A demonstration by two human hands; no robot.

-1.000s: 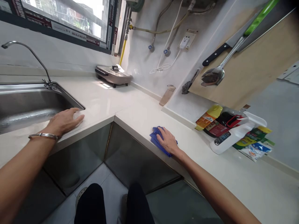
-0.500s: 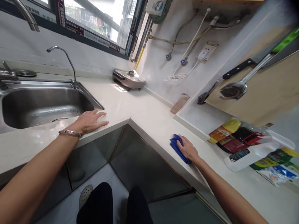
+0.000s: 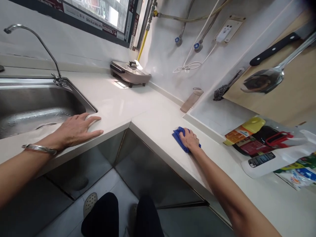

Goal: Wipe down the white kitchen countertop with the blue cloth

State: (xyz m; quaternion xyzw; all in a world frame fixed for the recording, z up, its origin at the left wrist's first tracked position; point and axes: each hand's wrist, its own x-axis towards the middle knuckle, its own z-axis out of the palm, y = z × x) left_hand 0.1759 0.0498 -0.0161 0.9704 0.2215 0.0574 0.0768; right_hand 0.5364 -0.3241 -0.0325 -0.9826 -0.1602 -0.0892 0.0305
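Observation:
My right hand (image 3: 190, 140) presses a bunched blue cloth (image 3: 181, 141) onto the white countertop (image 3: 153, 112), right of the inner corner. Its fingers curl over the cloth, which shows past them on the left. My left hand (image 3: 77, 130), with a silver bracelet at the wrist, lies palm down on the counter's front edge beside the steel sink (image 3: 76, 95). The thumb and fingers of that hand are spread, and it holds nothing.
An electric pan (image 3: 130, 73) with a glass lid stands in the back corner. A brownish bottle (image 3: 192, 100) is by the wall. At right are a white jug (image 3: 274, 161), a yellow-capped bottle (image 3: 244, 131), a hanging ladle (image 3: 265, 80) and a knife (image 3: 274, 49). A small faucet (image 3: 44, 46) rises behind the sink.
My right hand has slid the blue cloth away from the counter's front edge, toward the wall. My left hand stays on the edge by the sink. The view has shifted closer to the counter.

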